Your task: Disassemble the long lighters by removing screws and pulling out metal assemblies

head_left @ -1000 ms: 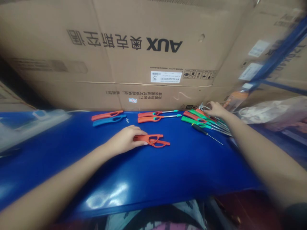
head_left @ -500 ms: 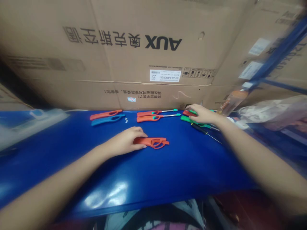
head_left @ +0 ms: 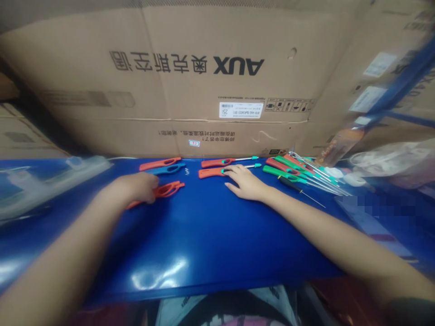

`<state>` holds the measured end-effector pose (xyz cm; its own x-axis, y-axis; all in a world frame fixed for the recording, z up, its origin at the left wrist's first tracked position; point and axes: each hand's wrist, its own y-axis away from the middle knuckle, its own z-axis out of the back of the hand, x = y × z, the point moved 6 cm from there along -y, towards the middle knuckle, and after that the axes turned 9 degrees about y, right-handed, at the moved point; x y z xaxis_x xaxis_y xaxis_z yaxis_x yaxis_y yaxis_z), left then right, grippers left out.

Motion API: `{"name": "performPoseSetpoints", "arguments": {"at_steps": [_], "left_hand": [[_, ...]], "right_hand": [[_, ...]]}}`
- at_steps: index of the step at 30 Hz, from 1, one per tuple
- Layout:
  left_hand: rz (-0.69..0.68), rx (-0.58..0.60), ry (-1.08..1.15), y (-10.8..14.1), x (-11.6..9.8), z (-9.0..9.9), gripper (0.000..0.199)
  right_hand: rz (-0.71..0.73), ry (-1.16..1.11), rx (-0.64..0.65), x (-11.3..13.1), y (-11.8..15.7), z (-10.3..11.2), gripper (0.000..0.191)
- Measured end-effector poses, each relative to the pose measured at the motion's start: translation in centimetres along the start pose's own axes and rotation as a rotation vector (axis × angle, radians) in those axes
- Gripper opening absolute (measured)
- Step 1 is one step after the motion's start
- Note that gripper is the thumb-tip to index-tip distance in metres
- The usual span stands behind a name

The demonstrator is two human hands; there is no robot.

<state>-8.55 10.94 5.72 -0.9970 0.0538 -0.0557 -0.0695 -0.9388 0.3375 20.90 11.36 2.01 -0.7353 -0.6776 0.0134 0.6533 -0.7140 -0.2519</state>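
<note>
The left hand (head_left: 137, 189), left of the middle of the frame, is closed around an orange handle (head_left: 167, 189) on the blue counter (head_left: 217, 244). The right hand (head_left: 247, 183) is near the middle, with its thumb and fingers spread apart. Its fingertips are on an orange lighter (head_left: 211, 173) with a shiny metal stick. A red lighter (head_left: 215, 163) lies just behind that one. Close to the left hand is a blue handle (head_left: 166, 169), with tiny springs (head_left: 186, 171) beside it. More lighters (head_left: 288, 166) lie in a pile right of the middle, next to a screwdriver (head_left: 289, 183).
</note>
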Motion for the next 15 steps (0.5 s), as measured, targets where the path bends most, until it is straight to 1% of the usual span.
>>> {"name": "performPoseSetpoints", "arguments": {"at_steps": [2,6,11,15], "left_hand": [[0.045,-0.016,0.006,-0.9,1.3,0.6,0.013],[0.072,-0.082,0.022,-2.2,2.9,1.1,0.016],[0.037,-0.180,0.101,-3.5,3.6,1.2,0.019],[-0.005,-0.222,0.155,-4.3,3.9,1.1,0.017]], "right_hand": [[0.011,0.001,-0.038,0.8,0.1,0.6,0.030],[0.037,0.028,-0.034,3.1,1.1,1.8,0.012],[0.109,-0.022,0.010,5.9,2.8,3.0,0.016],[0.110,0.001,0.085,6.8,3.9,3.4,0.011]]}}
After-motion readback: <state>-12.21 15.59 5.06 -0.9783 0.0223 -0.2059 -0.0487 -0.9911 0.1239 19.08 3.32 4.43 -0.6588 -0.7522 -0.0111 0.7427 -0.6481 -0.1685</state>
